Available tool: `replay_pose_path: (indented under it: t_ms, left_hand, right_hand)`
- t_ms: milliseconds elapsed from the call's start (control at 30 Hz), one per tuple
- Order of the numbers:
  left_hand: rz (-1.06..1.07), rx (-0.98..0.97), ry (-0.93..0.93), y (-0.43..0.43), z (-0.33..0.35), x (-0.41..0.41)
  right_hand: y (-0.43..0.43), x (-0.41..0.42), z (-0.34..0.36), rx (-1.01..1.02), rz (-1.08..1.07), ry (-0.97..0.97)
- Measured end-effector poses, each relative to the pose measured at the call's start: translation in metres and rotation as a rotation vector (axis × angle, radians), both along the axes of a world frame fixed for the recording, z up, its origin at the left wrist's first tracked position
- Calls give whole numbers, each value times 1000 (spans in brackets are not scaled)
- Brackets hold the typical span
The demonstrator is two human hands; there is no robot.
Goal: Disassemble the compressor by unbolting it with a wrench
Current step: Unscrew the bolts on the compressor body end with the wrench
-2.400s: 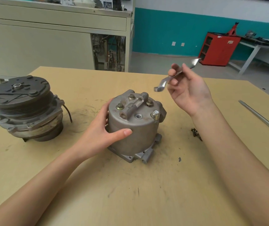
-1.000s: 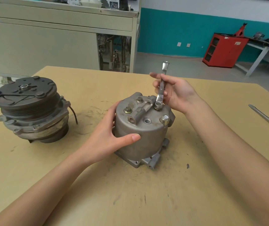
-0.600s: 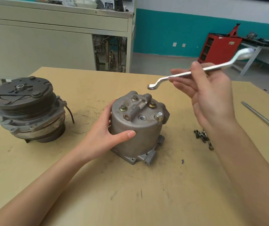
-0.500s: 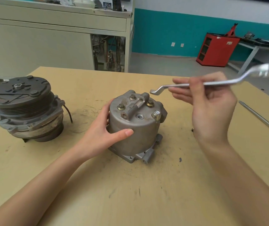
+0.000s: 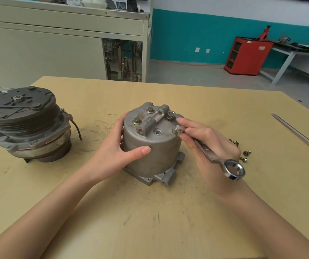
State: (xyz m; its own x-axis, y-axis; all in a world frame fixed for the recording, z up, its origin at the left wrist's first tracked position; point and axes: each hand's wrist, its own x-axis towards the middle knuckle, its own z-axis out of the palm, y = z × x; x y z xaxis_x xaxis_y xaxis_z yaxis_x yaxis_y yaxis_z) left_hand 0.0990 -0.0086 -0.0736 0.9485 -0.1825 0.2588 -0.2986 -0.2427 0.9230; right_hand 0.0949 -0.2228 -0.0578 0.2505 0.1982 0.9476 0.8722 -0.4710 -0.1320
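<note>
On my far left, the dark, grooved pulley half of a compressor (image 5: 24, 124) stands on the tan wooden table (image 5: 150, 221), well apart from the work.

Next along, my left hand (image 5: 112, 154) clasps the grey cast-metal cylindrical compressor housing (image 5: 150, 148). The housing stands upright on its flange near the middle of the table. My palm and fingers wrap its left wall and the thumb lies across the front.

On the housing's flat top, bolt heads sit around a raised port block. My right hand (image 5: 211, 146) comes in over the housing's right edge, curled round the silver double-ended ring wrench (image 5: 215, 157).

The wrench shank runs diagonally through that hand. Its near ring end juts out free below the hand, toward me and off the housing. Its far end reaches the back-right bolt (image 5: 170, 115) and looks to sit over it. My index finger covers part of that end, so I cannot tell whether it is fully seated. My thumb tip lies just beside the front-right bolt (image 5: 176, 130).

Just right of that hand, a few small loose bolts (image 5: 243, 155) lie on the table. Farther right lies a long screwdriver with an orange handle (image 5: 299, 136), well apart from the housing.
</note>
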Motion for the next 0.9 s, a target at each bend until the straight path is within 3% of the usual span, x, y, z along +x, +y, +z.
replay_pose_path:
  t_ms: [67,133,267,333,400,500,667,800,867,900]
  left_hand:
    - [5,-1,-5,0,-1,1]
    - [-1,-11,-10,1,-3,2]
    - [-2,-9,-10,2,-5,2]
    - [0,-12,-8,2,-5,3]
    - [-2,-18,-7,2,-5,4]
    - [2,-18,2,2,-5,3]
    - [6,-13,-3,2,-4,2]
    - [5,-4,6,2,-1,1]
    - [9,-7,9,2,-1,1]
    - [8,-9,6,2,-2,1]
  right_hand:
    - [-2,1,-4,-6,25,25]
    - [-2,1,-4,111,162,220]
    - [-13,28,16,698,637,783]
    - [-18,57,31,869,727,1060]
    - [-14,87,43,911,718,1342]
    - [4,119,57,713,656,1605]
    - [27,137,69,484,676,1685]
    - [26,135,80,645,848,1632]
    - [16,129,92,621,746,1514]
    - [9,123,97,507,606,1416]
